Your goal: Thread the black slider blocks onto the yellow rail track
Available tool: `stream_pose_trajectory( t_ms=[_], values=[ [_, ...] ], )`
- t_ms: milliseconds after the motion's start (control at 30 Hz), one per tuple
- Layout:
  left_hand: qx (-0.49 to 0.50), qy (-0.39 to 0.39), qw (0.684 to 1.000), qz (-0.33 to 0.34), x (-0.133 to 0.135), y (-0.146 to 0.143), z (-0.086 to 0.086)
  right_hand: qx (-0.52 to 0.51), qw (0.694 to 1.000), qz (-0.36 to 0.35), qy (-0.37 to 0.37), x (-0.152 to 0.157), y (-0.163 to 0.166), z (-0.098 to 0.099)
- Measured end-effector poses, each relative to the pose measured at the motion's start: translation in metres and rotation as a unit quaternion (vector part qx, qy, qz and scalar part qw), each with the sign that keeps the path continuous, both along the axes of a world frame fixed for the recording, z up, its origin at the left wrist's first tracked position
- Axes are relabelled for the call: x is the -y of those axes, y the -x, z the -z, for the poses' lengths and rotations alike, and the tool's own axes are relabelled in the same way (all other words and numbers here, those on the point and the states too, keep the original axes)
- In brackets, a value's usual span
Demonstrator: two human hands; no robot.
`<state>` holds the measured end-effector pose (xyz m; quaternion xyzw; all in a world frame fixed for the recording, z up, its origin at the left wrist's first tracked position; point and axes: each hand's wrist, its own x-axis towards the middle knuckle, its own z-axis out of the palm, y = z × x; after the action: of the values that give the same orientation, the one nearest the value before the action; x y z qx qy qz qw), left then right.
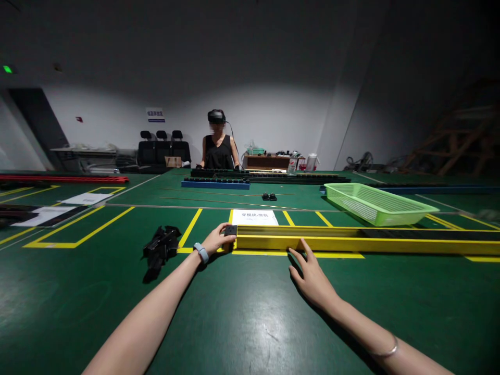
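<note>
A long yellow rail (351, 242) lies across the green table, running off to the right. A small black block (230, 230) sits at its left end. My left hand (216, 240), with a grey wristband, grips that black block against the rail's end. My right hand (312, 276) rests flat on the table with fingers spread, its fingertips touching the rail's near side. A pile of black blocks (160, 249) lies to the left of my left hand.
A green mesh basket (377, 204) stands behind the rail at the right. A white label sheet (254, 217) lies just beyond the rail's left end. Across the table a person (217, 146) stands at long black and blue rails (215, 183). Yellow lines mark the table.
</note>
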<state>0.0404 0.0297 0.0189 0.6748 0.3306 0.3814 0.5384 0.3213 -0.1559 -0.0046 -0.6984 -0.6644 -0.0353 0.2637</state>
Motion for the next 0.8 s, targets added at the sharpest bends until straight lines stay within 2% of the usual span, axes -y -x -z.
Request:
stream_pose_trajectory(
  t_ms=[233,567,800],
  values=[
    [0.006,0.005,1.000,0.013,-0.004,0.000,0.006,-0.001,1.000,0.006,0.007,0.001,0.002,-0.002],
    [-0.020,-0.004,1.000,0.005,0.004,0.000,-0.004,-0.011,1.000,0.000,0.010,0.001,0.002,-0.002],
    [-0.019,-0.012,1.000,0.003,0.001,-0.001,-0.001,-0.016,1.000,0.001,0.008,0.001,0.001,-0.002]
  ],
)
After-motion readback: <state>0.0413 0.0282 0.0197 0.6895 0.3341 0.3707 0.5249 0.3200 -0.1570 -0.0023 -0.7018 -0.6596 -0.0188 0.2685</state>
